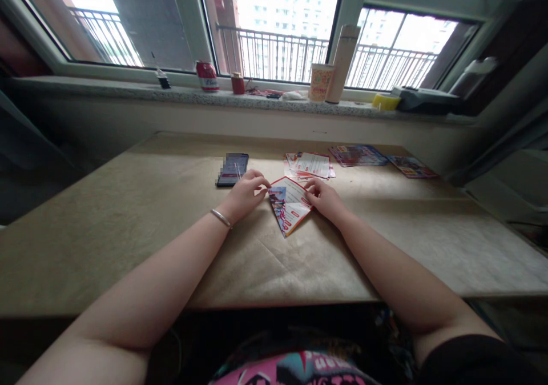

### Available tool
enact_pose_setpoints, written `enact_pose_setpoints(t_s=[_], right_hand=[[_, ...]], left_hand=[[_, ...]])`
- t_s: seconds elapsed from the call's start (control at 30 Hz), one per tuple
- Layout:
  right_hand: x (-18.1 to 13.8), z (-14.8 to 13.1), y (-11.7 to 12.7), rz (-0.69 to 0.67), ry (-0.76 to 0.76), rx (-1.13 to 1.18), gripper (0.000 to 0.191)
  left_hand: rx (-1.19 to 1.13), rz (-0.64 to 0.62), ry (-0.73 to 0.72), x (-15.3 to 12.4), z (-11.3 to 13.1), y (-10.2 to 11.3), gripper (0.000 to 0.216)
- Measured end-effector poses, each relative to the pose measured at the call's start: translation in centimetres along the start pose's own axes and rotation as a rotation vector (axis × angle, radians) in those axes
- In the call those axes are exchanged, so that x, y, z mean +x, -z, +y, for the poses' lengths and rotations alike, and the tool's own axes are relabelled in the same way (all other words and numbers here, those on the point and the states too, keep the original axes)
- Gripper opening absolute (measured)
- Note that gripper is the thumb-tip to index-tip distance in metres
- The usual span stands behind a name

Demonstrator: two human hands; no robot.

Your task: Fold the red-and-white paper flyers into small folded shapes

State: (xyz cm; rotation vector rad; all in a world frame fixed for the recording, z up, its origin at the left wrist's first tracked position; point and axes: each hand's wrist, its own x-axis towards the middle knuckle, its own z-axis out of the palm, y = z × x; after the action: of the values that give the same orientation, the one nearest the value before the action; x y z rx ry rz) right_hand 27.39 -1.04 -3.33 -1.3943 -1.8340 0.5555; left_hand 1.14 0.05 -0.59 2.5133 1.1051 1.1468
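Note:
A folded printed paper sheet (293,205) lies on the table in front of me, white with red edging and a colourful picture flap on its left side. It has a kite-like shape, with one point towards me. The thumb and fingers of my left hand (249,189) close on its left corner. On the opposite side, my right hand (326,198) pinches the right edge with its fingers curled. Just beyond my left hand lies a phone (232,171) with its screen lit, partly pixelated.
Loose printed sheets (310,165) lie behind the folded paper. Farther right are a stack of colourful leaflets (359,155) and another leaflet pile (413,167). Along the windowsill (171,95) stand a red can (207,76), a paper cup (320,82) and a tall flask (342,64).

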Motion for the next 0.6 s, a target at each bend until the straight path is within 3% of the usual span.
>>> enact_pose_setpoints(t_s=[0.17, 0.33, 0.6], right_hand=[[-0.2, -0.7, 0.7, 0.089, -0.061, -0.1, 0.009], [-0.5, -1.1, 1.2, 0.066, -0.096, -0.187, 0.016], [-0.6, -1.5, 2.2, -0.06, 0.119, -0.396, 0.018]], left_hand=[[0.129, -0.143, -0.147, 0.0, 1.2, 0.3, 0.022], [0.213, -0.364, -0.212, -0.1, 2.3, 0.0, 0.028], [0.302, -0.438, -0.219, -0.1, 2.2, 0.0, 0.028]])
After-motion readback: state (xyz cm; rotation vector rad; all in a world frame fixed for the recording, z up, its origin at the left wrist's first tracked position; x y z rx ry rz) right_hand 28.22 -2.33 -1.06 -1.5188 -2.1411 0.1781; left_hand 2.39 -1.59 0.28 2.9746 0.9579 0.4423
